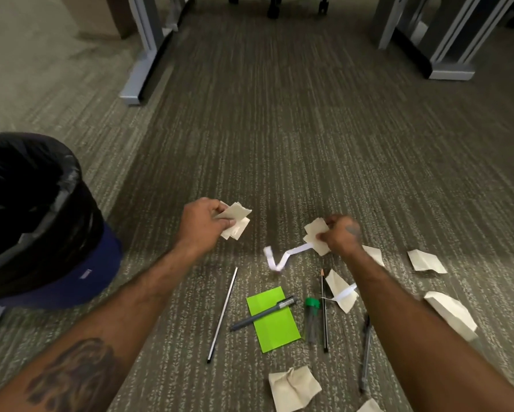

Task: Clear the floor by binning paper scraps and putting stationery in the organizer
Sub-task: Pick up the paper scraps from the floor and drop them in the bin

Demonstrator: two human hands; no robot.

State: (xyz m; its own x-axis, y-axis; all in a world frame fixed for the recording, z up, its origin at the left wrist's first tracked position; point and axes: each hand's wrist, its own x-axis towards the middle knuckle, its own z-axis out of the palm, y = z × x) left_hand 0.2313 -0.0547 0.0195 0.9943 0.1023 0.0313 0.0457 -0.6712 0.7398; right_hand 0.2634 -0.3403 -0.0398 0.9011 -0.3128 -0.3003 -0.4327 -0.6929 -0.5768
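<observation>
Early stage imo: left hand (pixel 206 223) & right hand (pixel 340 234) each have fingers clenched on beige torn paper scraps, black-lined round bin (pixel 38 221) off left, w/ more scraps, pens, green sticky pad (pixel 275 321) left on carpet; organizer not visible.

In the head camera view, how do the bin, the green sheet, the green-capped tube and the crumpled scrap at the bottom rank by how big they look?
Largest to smallest:
1. Bin
2. Green sheet and crumpled scrap: alike; the scrap lies nearer the camera, so unranked
3. Green-capped tube
</observation>
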